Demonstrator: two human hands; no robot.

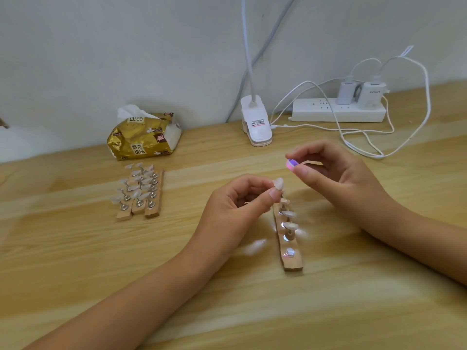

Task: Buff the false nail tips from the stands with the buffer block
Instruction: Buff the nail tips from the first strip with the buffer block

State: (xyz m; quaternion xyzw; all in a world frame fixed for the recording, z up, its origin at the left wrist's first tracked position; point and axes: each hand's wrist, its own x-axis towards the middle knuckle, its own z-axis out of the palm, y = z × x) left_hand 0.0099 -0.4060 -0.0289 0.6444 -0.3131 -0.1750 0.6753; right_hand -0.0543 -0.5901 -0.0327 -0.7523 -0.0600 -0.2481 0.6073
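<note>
My left hand [238, 198] pinches a clear false nail tip [278, 184] between thumb and fingers, raised above the far end of a wooden stand [290, 258]. My right hand [333, 173] pinches a small pink and purple buffer block [291, 164], a short gap up and right of the tip. The stand lies lengthwise on the wooden table [328, 311], with two nail tips [289, 219] on its pegs and bare metal pegs nearer me. Three more stands [141, 195] full of clear tips lie side by side to the left.
A gold tissue pack [142, 137] sits at the back left by the wall. A white clip lamp [256, 122] stands behind my hands. A power strip [338, 109] with two chargers and looping white cables [366, 145] occupies the back right.
</note>
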